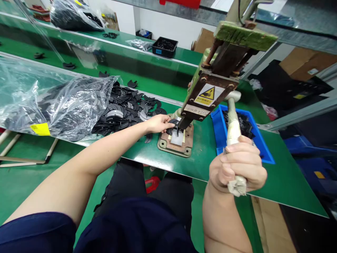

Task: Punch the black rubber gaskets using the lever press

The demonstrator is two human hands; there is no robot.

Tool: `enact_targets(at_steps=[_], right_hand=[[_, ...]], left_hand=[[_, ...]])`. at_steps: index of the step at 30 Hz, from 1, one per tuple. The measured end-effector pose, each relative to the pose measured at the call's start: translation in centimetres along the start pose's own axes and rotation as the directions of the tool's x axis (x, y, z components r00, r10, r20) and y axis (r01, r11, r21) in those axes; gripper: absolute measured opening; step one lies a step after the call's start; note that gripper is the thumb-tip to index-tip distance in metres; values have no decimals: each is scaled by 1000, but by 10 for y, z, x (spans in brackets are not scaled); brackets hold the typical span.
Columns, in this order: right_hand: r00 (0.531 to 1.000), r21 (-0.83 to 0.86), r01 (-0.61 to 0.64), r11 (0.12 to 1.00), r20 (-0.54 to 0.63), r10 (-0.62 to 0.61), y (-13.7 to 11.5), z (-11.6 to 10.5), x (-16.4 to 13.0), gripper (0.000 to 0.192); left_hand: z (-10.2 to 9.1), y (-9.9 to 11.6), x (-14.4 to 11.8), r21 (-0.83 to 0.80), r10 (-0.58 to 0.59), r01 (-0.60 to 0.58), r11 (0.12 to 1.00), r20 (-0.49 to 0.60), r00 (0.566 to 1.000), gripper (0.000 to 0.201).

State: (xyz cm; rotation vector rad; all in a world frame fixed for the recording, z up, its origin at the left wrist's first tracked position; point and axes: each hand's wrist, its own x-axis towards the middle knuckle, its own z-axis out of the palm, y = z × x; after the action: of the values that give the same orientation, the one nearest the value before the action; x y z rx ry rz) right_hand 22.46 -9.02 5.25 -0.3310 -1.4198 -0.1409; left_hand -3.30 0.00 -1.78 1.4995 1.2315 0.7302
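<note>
My left hand (pixel 159 123) pinches a black curved plastic piece (pixel 171 127) at the base of a green hand press (pixel 207 79). The piece lies under the press's ram, over a small metal plate (pixel 177 137). My right hand (pixel 238 165) is wrapped round the press's lever (pixel 233 121), whose lower end is bound in pale wrapping. Left of the press lies a loose heap of black curved pieces (pixel 123 109), partly spilling from a clear plastic bag (pixel 60 105). To the right, a blue bin (pixel 265 151) holds small black parts (pixel 243 124).
The green worktable (pixel 284 175) ends close to my legs. Behind it runs a green belt (pixel 86 75) with scattered black pieces. Farther back stand a black crate (pixel 164 52) and another filled bag (pixel 73 15). A metal shelf edge (pixel 181 12) crosses overhead.
</note>
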Motion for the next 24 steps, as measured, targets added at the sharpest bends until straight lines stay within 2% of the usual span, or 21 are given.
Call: enact_targets(at_steps=[4,9,12,18,20,22,24], right_hand=[[1000,10,0,1000,-20,0,-1,4,1,49],[994,21,-10,1000,-109,12,-1,11,2,50],[995,13,-15,1000,-96,16,-2,10,2,51],[997,-37,-38,999,-64,35,-5,7,0,44],[997,-1,-22,1000,-78,21,-4,10,11,35],[995,78,25,997,-96,-18,0,15,36,21],[997,147,41,988,-77,-30,7,20,70,33]], left_hand=[[-2,0,8,-60,-64,68,996,65,996,38],[-5,6,14,-70,-167,177,982,122,978,39],[-5,10,15,-84,-233,246,966,136,963,35],[-2,16,13,-119,-405,426,897,166,899,26],[0,17,11,-141,-419,443,885,171,892,25],[2,16,9,-166,-411,435,885,159,898,27],[4,15,4,-195,-383,404,894,137,914,29]])
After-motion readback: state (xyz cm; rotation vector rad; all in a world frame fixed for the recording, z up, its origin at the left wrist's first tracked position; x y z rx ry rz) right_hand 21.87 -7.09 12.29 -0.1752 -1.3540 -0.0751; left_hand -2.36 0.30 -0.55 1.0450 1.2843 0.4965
